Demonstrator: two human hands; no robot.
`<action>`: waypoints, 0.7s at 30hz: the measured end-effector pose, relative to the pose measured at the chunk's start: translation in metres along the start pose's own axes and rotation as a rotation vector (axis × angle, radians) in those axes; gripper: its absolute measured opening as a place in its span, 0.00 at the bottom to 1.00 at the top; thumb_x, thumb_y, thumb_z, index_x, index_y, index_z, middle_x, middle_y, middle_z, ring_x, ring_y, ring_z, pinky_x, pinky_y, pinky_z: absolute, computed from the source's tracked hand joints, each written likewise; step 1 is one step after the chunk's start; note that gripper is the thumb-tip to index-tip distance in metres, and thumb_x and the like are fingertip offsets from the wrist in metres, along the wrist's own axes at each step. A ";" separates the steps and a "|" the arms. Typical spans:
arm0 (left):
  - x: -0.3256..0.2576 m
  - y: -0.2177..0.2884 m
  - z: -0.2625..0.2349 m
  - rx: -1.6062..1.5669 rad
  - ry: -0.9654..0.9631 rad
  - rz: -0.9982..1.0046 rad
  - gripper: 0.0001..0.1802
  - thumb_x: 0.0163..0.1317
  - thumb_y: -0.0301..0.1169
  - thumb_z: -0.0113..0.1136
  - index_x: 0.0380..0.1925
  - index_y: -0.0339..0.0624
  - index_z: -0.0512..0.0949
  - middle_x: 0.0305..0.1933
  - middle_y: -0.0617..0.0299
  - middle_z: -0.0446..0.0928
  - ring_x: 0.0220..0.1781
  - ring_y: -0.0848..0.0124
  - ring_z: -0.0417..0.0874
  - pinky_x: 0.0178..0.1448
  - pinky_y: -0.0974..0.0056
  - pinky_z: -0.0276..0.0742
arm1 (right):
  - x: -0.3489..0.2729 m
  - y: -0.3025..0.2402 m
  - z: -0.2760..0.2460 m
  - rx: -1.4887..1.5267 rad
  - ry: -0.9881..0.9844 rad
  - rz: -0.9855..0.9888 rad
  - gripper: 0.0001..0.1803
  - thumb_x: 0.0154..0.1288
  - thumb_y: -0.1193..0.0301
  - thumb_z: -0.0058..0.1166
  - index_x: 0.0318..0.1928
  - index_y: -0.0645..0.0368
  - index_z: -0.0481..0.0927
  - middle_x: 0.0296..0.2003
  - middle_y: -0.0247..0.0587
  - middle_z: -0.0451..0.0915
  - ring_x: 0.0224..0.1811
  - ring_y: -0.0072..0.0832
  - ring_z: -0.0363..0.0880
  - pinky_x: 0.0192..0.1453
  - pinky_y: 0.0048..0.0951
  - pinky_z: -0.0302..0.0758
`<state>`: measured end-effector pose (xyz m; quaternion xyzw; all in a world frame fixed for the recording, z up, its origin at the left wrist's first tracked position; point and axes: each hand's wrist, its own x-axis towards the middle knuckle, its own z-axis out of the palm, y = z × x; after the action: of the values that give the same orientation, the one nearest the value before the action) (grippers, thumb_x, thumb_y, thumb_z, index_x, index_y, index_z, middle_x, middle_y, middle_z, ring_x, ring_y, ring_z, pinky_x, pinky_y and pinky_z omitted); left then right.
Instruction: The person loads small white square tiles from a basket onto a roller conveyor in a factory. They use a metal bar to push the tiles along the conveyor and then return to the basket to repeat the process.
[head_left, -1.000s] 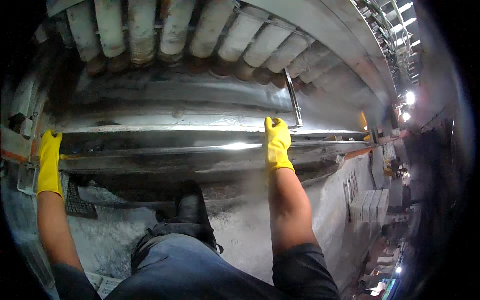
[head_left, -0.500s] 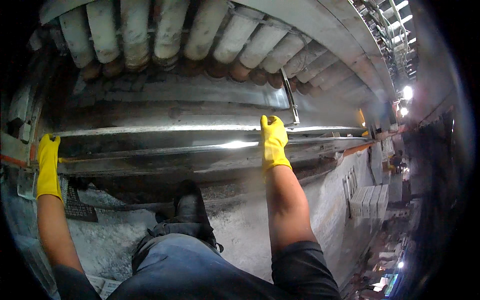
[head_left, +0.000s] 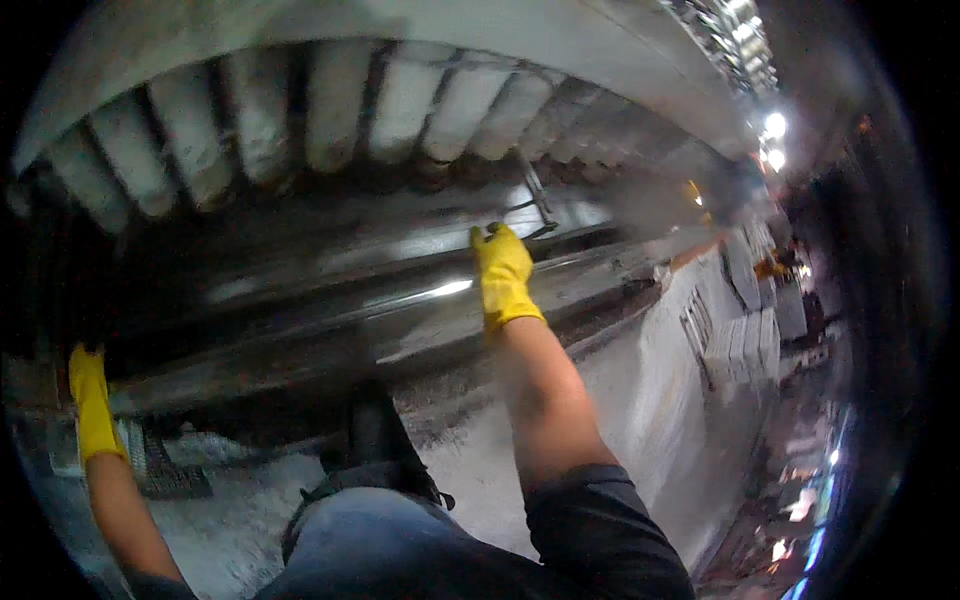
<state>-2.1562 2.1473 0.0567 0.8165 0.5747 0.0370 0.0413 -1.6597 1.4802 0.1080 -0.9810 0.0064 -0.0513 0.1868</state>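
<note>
My right hand (head_left: 503,275), in a yellow rubber glove, reaches over a long dark trough-like part of a large machine. Its fingers are curled closed, but whatever lies in them is hidden. Just beyond it, a thin metal bracket (head_left: 537,190) hangs down. My left hand (head_left: 93,405), gloved the same way, is at the trough's far left end, where its fingertips are blurred and lost in shadow. A shiny metal rail (head_left: 440,290) runs lengthwise below my right hand.
A row of thick pale tubes (head_left: 335,105) hangs beneath a curved hood (head_left: 480,30). Pale stacked blocks (head_left: 740,345) stand on the right, beside a whitish surface (head_left: 640,400). A dark grated piece (head_left: 175,475) lies near my left forearm. Lamps (head_left: 775,125) shine at upper right.
The view has tilted and blurred. My left hand appears lower and my right hand farther left. The long pale strip under both hands before is no longer distinct.
</note>
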 end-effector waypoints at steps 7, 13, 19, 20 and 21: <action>-0.008 0.024 0.015 -0.215 0.107 0.106 0.32 0.68 0.49 0.58 0.63 0.36 0.74 0.67 0.43 0.75 0.66 0.45 0.75 0.66 0.49 0.71 | -0.012 -0.003 -0.004 -0.006 0.025 0.015 0.28 0.66 0.45 0.53 0.54 0.52 0.81 0.47 0.48 0.86 0.52 0.47 0.84 0.55 0.47 0.79; -0.032 0.042 -0.003 -0.196 0.119 0.025 0.32 0.68 0.49 0.58 0.63 0.37 0.75 0.66 0.43 0.75 0.66 0.45 0.75 0.67 0.49 0.71 | -0.012 -0.015 0.004 0.085 0.057 -0.023 0.19 0.63 0.53 0.56 0.43 0.52 0.85 0.44 0.46 0.86 0.49 0.48 0.85 0.52 0.48 0.80; -0.044 0.076 -0.017 -0.155 0.115 0.028 0.32 0.68 0.50 0.58 0.62 0.37 0.76 0.66 0.43 0.75 0.66 0.45 0.75 0.67 0.49 0.71 | -0.011 -0.005 0.009 0.234 0.208 -0.049 0.14 0.61 0.58 0.57 0.39 0.53 0.85 0.42 0.49 0.86 0.46 0.52 0.84 0.50 0.48 0.80; -0.044 0.081 -0.017 -0.151 0.111 0.028 0.32 0.68 0.50 0.58 0.62 0.37 0.76 0.66 0.43 0.75 0.66 0.45 0.75 0.67 0.48 0.71 | -0.010 -0.005 0.008 0.237 0.211 -0.049 0.15 0.61 0.58 0.56 0.39 0.53 0.85 0.42 0.50 0.86 0.46 0.52 0.84 0.50 0.49 0.80; -0.045 0.083 -0.018 -0.144 0.111 0.027 0.31 0.68 0.50 0.58 0.62 0.37 0.76 0.66 0.43 0.75 0.66 0.45 0.75 0.67 0.48 0.71 | -0.010 -0.006 0.008 0.247 0.210 -0.038 0.15 0.62 0.57 0.56 0.39 0.54 0.85 0.42 0.50 0.86 0.46 0.51 0.84 0.51 0.49 0.79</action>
<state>-2.0955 2.0770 0.0828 0.8157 0.5610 0.1241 0.0676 -1.6690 1.4889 0.1020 -0.9398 0.0009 -0.1573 0.3034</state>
